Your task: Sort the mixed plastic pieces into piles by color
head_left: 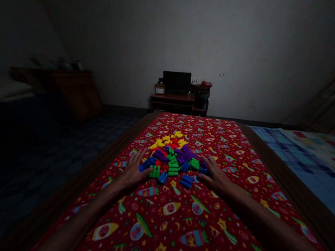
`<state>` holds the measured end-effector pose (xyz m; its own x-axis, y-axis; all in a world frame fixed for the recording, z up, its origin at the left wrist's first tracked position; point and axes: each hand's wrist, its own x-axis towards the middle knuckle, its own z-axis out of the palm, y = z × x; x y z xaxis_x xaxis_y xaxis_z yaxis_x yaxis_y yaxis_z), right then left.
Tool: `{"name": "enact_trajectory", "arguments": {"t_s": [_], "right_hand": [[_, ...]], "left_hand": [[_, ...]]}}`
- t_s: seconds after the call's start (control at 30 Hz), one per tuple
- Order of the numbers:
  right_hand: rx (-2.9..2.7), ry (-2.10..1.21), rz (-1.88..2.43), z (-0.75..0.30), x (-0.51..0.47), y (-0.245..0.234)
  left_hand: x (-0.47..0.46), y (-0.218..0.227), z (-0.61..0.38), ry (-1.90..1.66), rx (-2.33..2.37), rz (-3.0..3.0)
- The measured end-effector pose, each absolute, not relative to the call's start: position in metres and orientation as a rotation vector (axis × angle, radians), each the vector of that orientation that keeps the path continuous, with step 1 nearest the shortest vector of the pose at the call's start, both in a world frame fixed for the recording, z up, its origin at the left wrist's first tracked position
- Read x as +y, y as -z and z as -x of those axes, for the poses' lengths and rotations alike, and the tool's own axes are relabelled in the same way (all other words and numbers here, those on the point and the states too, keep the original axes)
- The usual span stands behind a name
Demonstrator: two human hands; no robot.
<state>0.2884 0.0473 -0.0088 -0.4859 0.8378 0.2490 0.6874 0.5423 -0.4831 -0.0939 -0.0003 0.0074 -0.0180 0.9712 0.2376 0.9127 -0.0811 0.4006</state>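
A loose heap of plastic toy building blocks in several colours lies between my hands. Yellow blocks (165, 139) are at the far side, purple blocks (185, 154) and green blocks (173, 167) in the middle, and blue blocks (187, 181) along the near edge. At the heap's left side, my left hand (134, 169) is open, fingers spread, its thumb against a green block (154, 172). Across from it, my right hand (214, 173) is also open, fingertips beside dark blue blocks (203, 166). Neither hand grips a block.
The heap rests on a red cloth (173, 206) printed with rockets and stars. Beyond its far end a monitor (176, 82) stands on a low desk (172, 98) by the wall. A wooden cabinet (75, 92) is at left, a checked blue cloth (280, 152) at right.
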Motion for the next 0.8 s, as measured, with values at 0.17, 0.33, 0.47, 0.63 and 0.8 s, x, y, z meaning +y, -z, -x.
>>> {"name": "enact_trajectory", "arguments": {"t_s": [0.17,0.33,0.47,0.63,0.8], "right_hand": [[-2.237,-0.613,1.171,-0.181,0.061,0.003],[-2.261,-0.684,0.873,-0.132,0.055,-0.025],[-2.173,-0.658,0.853,-0.128,0.112,-0.063],[-2.183,-0.675,1.240,-0.129,0.197,-0.070],[-2.269,-0.864,1.175,-0.121,0.203,-0.040]], "left_hand": [[-0.023,-0.004,0.081,-0.702,1.738,-2.220],[-0.024,-0.004,0.068,-0.805,1.784,-2.181],[-0.015,0.001,0.068,-0.900,1.869,-2.179],[0.005,0.001,0.075,-1.015,1.837,-2.174],[0.037,-0.012,0.090,-1.047,1.770,-2.122]]}}
